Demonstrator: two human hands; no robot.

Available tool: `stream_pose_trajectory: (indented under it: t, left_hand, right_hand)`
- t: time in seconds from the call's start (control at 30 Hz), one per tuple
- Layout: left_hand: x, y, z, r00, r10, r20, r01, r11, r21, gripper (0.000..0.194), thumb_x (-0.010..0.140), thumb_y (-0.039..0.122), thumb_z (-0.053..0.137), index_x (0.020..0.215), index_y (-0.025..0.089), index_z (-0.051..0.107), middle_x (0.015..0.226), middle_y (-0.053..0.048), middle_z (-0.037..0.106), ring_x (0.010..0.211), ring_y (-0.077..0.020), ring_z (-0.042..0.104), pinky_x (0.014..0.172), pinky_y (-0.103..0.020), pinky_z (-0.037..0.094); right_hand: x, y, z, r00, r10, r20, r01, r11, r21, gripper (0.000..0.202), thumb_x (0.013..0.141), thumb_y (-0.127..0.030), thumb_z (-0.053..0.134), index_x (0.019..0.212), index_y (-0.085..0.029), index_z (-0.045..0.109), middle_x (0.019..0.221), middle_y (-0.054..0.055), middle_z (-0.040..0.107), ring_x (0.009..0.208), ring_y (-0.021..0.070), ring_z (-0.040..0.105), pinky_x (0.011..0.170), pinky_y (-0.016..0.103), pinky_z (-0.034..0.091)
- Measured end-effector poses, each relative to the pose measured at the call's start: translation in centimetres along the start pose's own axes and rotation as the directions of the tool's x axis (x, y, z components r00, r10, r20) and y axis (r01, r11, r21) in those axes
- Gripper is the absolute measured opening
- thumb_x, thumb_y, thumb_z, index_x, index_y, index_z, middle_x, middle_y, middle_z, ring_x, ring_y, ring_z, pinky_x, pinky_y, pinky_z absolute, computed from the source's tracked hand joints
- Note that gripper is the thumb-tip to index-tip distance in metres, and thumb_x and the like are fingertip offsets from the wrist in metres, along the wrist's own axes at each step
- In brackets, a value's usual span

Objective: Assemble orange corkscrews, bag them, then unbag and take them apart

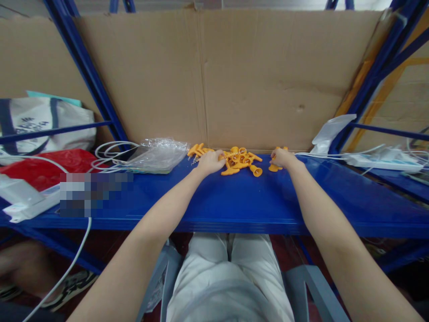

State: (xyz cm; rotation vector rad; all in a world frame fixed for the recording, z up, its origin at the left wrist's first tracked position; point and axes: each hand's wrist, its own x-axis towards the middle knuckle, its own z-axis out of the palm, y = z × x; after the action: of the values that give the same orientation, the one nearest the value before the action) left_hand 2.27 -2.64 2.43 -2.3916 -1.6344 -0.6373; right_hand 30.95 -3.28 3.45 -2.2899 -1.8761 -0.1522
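Note:
A heap of orange-yellow plastic pieces lies on the blue shelf top against the cardboard; some are cone-shaped cups, others are T-shaped handles. My left hand is at the left side of the heap, its fingers closed on a small yellow plastic piece. To the left, behind this hand, lie several more yellow pieces. Right of the heap, my right hand has its fingers curled round a yellow cup-shaped piece. The fingertips of both hands are partly hidden.
A clear plastic bag and coiled white cables lie to the left. Farther left are a red bag and a white power strip. A white plastic piece leans by the right blue post. Cardboard stands behind.

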Motion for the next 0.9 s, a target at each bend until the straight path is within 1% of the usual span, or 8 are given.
stream_pose_trajectory:
  t: [0.17,0.27,0.43,0.57,0.63,0.73,0.8,0.9]
  left_hand:
    - [0.0,0.0,0.0,1.000,0.006,-0.005,-0.006,1.000,-0.006,0.038,0.089,0.035,0.051,0.118,0.021,0.071,0.103,-0.011,0.076,0.101,-0.0298,0.070,0.080,-0.035,0.053]
    - [0.0,-0.1,0.0,1.000,0.015,-0.010,-0.015,1.000,-0.014,0.038,0.089,0.035,0.051,0.118,0.021,0.071,0.103,-0.011,0.077,0.101,-0.0291,0.070,0.080,-0.034,0.052]
    - [0.1,-0.2,0.0,0.999,0.026,-0.027,-0.027,0.999,-0.043,0.036,0.089,0.035,0.051,0.115,0.021,0.072,0.102,-0.010,0.077,0.100,-0.0280,0.070,0.079,-0.033,0.052]
    - [0.2,-0.3,0.2,0.997,0.074,-0.038,-0.076,0.996,-0.054,0.035,0.090,0.033,0.053,0.115,0.022,0.073,0.103,-0.009,0.077,0.100,-0.0259,0.070,0.081,-0.031,0.052]
    - [0.2,-0.3,0.3,0.993,0.115,-0.041,-0.118,0.990,-0.077,0.034,0.090,0.031,0.053,0.116,0.022,0.074,0.103,-0.009,0.077,0.100,-0.0250,0.071,0.082,-0.030,0.052]
    - [0.3,-0.4,0.4,0.984,0.170,-0.052,-0.175,0.978,-0.115,0.035,0.092,0.029,0.053,0.119,0.021,0.073,0.105,-0.009,0.078,0.099,-0.0240,0.071,0.083,-0.030,0.053]
    - [0.3,-0.5,0.4,0.978,0.198,-0.057,-0.204,0.970,-0.133,0.035,0.092,0.029,0.054,0.120,0.022,0.073,0.107,-0.009,0.078,0.098,-0.0230,0.072,0.083,-0.030,0.052]
    - [0.4,-0.7,0.4,0.972,0.227,-0.063,-0.234,0.960,-0.156,0.034,0.093,0.028,0.054,0.121,0.023,0.073,0.108,-0.007,0.078,0.096,-0.0216,0.072,0.083,-0.028,0.052]
  right_hand:
    - [-0.1,0.2,0.0,0.999,0.014,0.029,-0.013,0.999,-0.039,0.031,0.075,-0.017,0.065,0.105,-0.019,0.073,0.110,0.015,0.072,0.107,0.0323,0.066,0.091,0.049,0.050]
    - [0.0,0.3,0.2,1.000,0.010,0.001,-0.010,0.998,-0.055,0.032,0.075,-0.018,0.065,0.106,-0.017,0.073,0.112,0.017,0.071,0.108,0.0338,0.066,0.093,0.054,0.049]
    - [-0.4,-0.8,0.0,0.979,-0.023,-0.204,0.021,1.000,-0.014,0.027,0.083,-0.024,0.056,0.102,-0.014,0.072,0.112,0.019,0.071,0.111,0.0344,0.064,0.105,0.068,0.032]
    - [-1.0,-2.8,0.1,0.911,-0.173,-0.375,0.237,0.963,0.131,0.025,0.088,-0.023,0.047,0.093,-0.019,0.072,0.103,0.012,0.073,0.104,0.0293,0.066,0.109,0.073,0.021]
    - [-1.3,-4.0,0.4,0.875,-0.266,-0.405,0.376,0.900,0.221,0.022,0.088,-0.025,0.050,0.089,-0.020,0.072,0.098,0.009,0.074,0.098,0.0274,0.067,0.110,0.074,0.021]
    - [-1.5,-5.7,1.1,0.856,-0.375,-0.356,0.509,0.732,0.453,0.020,0.088,-0.023,0.052,0.088,-0.019,0.072,0.092,0.008,0.075,0.090,0.0237,0.069,0.103,0.060,0.043]
    - [-1.5,-6.5,1.5,0.864,-0.415,-0.284,0.492,0.580,0.649,0.020,0.088,-0.023,0.053,0.091,-0.018,0.072,0.087,0.007,0.074,0.080,0.0204,0.070,0.089,0.045,0.055]
    - [-1.7,-7.2,1.8,0.873,-0.428,-0.232,0.404,0.371,0.836,0.019,0.088,-0.025,0.058,0.099,-0.018,0.072,0.082,0.005,0.074,0.069,0.0165,0.069,0.078,0.035,0.058]
